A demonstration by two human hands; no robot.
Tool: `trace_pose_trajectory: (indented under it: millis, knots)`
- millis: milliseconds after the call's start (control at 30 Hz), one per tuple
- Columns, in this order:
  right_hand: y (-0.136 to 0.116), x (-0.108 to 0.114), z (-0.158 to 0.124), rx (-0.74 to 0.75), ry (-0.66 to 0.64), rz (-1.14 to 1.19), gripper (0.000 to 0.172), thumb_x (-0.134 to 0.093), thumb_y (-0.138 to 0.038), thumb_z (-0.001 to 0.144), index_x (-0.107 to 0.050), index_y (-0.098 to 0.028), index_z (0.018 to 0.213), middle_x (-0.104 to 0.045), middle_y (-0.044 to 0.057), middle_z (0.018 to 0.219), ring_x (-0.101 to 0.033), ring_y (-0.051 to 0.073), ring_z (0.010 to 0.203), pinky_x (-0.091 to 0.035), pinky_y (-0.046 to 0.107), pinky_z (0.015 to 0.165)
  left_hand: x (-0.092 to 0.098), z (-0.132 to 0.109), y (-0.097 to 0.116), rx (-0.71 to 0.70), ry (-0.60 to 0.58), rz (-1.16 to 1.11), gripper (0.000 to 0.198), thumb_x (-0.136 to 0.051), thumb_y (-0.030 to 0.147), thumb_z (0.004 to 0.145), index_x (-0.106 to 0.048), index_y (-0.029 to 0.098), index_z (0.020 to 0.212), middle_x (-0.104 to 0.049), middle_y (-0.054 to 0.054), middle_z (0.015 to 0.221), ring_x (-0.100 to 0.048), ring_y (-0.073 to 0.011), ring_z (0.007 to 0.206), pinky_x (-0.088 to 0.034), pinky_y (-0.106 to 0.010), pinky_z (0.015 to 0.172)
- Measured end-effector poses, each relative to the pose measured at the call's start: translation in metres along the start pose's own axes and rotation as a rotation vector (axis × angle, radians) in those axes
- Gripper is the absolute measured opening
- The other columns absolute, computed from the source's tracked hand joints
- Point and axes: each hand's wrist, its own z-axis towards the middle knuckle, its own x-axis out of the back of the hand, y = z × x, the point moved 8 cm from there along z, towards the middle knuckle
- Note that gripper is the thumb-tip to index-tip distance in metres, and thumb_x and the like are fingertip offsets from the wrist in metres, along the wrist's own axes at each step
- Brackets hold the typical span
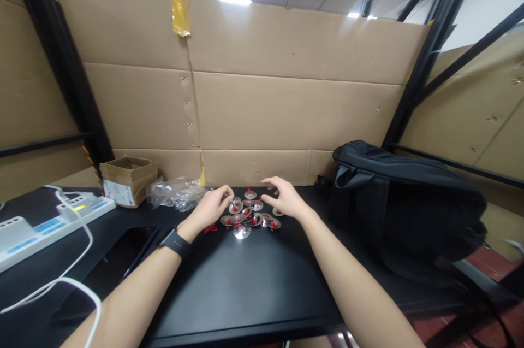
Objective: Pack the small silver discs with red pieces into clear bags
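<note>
A heap of several small silver discs with red cords point(250, 213) lies on the black table point(245, 282) near the cardboard wall. My left hand point(213, 207) rests at the heap's left edge, fingers curled and pinched on a disc at its upper left. My right hand point(282, 198) hovers over the heap's right side, fingers spread and bent, holding nothing. One disc point(242, 231) lies apart at the front. A loose red cord point(210, 228) lies by my left wrist, which wears a black watch point(175, 241).
A black backpack point(409, 200) lies on the right. A small cardboard box point(129, 178) and crumpled clear plastic bags point(176, 192) sit at the back left. A white power strip point(36, 225) with white cables is at the far left. Cardboard walls and black shelf posts surround the table.
</note>
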Motion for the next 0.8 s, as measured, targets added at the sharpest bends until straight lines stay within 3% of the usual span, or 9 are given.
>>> trace_pose_trajectory:
  millis: [100, 233, 367, 500, 667, 800]
  knots:
    - [-0.035, -0.023, -0.001, 0.099, -0.014, 0.152, 0.064, -0.082, -0.035, 0.073, -0.056, -0.024, 0.131, -0.062, 0.009, 0.127, -0.065, 0.021, 0.102, -0.054, 0.034, 0.087, -0.004, 0.003, 0.009, -0.003, 0.039, -0.345, 0.011, -0.049, 0.027, 0.092, -0.054, 0.021, 0.099, -0.066, -0.003, 0.092, -0.065, -0.0172, 0.085, -0.05, -0.027, 0.076]
    - [-0.056, -0.04, -0.003, 0.125, 0.01, 0.237, 0.06, -0.081, -0.031, 0.074, -0.057, -0.024, 0.128, -0.064, 0.008, 0.123, -0.065, 0.021, 0.104, -0.054, 0.031, 0.087, -0.013, 0.004, 0.022, -0.017, 0.059, -0.548, 0.013, -0.053, 0.023, 0.089, -0.051, 0.021, 0.102, -0.065, -0.003, 0.096, -0.066, -0.0161, 0.088, -0.052, -0.027, 0.079]
    - [-0.059, -0.044, -0.006, 0.084, 0.051, 0.225, 0.049, -0.076, -0.024, 0.078, -0.057, -0.024, 0.123, -0.067, 0.005, 0.115, -0.066, 0.019, 0.098, -0.054, 0.029, 0.085, -0.014, 0.002, 0.027, -0.019, 0.082, -0.507, 0.015, -0.052, 0.022, 0.088, -0.051, 0.021, 0.103, -0.068, -0.003, 0.097, -0.067, -0.0159, 0.086, -0.052, -0.027, 0.077]
    - [-0.059, -0.045, -0.006, 0.078, 0.065, 0.153, 0.051, -0.072, -0.023, 0.079, -0.054, -0.024, 0.127, -0.068, 0.005, 0.114, -0.067, 0.02, 0.098, -0.053, 0.031, 0.087, -0.002, 0.001, 0.027, -0.03, 0.135, -0.279, 0.012, -0.049, 0.024, 0.09, -0.054, 0.022, 0.1, -0.069, -0.003, 0.094, -0.067, -0.0167, 0.084, -0.051, -0.026, 0.076]
    - [-0.03, -0.022, 0.0, 0.043, 0.088, -0.021, 0.054, -0.069, -0.021, 0.081, -0.053, -0.022, 0.133, -0.066, 0.009, 0.124, -0.065, 0.022, 0.107, -0.049, 0.036, 0.097, 0.024, 0.001, -0.003, 0.019, 0.132, 0.133, 0.016, -0.048, 0.025, 0.09, -0.062, 0.021, 0.096, -0.072, -0.004, 0.082, -0.066, -0.0201, 0.076, -0.047, -0.029, 0.074]
    - [0.038, 0.012, -0.005, -0.238, -0.013, -0.304, 0.04, -0.072, -0.02, 0.077, -0.067, -0.019, 0.116, -0.071, 0.012, 0.114, -0.066, 0.026, 0.107, -0.048, 0.036, 0.096, 0.028, -0.004, -0.042, 0.079, -0.108, 0.28, 0.018, -0.055, 0.029, 0.084, -0.07, 0.021, 0.079, -0.075, -0.006, 0.081, -0.068, -0.022, 0.075, -0.045, -0.029, 0.07]
